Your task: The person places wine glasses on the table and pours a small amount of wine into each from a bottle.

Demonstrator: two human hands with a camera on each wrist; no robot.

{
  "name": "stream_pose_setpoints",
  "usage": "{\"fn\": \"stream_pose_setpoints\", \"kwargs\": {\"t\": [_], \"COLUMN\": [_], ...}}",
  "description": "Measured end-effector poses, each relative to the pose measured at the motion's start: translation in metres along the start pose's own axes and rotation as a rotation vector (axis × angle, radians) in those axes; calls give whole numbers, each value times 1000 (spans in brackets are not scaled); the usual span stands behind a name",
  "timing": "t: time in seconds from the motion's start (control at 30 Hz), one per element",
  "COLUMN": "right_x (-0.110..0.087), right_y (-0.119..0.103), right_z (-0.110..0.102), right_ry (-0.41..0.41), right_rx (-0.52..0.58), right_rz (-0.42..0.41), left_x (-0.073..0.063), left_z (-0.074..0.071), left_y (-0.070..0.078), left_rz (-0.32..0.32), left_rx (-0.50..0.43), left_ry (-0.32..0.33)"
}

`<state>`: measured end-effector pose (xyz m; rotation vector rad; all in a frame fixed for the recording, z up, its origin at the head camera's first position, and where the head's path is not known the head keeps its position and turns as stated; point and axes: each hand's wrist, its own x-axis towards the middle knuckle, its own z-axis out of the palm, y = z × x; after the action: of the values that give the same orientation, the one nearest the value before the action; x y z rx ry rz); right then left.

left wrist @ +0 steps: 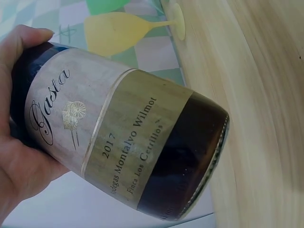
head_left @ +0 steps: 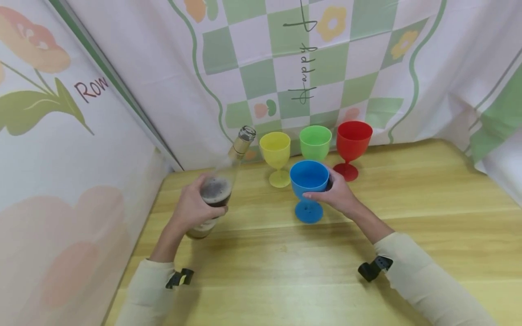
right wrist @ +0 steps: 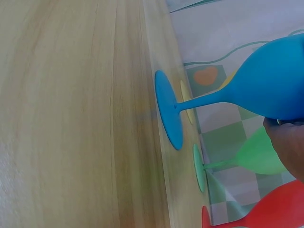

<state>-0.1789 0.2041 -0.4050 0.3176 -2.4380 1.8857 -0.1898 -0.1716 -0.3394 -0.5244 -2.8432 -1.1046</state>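
In the head view my left hand [head_left: 193,206] grips a wine bottle [head_left: 216,190] round its body. The bottle is clear glass with dark liquid inside, and its neck leans up to the right. Its printed label [left wrist: 99,114] shows in the left wrist view. My right hand [head_left: 338,192] holds a blue goblet [head_left: 308,176] by the bowl, thumb on the near side. That goblet is upright; whether its foot touches the table I cannot tell. Behind it stand a yellow goblet [head_left: 275,149], a green goblet [head_left: 316,140], partly hidden by the blue one, and a red goblet [head_left: 353,142].
The light wooden table [head_left: 281,271] reaches back to a hanging cloth [head_left: 257,79] with green checks and flowers, close behind the goblets. A flower-printed panel [head_left: 81,181] borders the table on the left.
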Motion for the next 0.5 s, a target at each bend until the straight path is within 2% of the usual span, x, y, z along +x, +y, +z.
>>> {"fn": "stream_pose_setpoints", "kwargs": {"t": [0.5], "right_x": [2], "right_y": [2], "right_z": [0], "right_ry": [4], "right_rx": [-11], "right_rz": [-9], "left_x": [8], "left_z": [2], "left_y": [9], "left_rz": [24], "left_rx": [136], "left_ry": [-112]}}
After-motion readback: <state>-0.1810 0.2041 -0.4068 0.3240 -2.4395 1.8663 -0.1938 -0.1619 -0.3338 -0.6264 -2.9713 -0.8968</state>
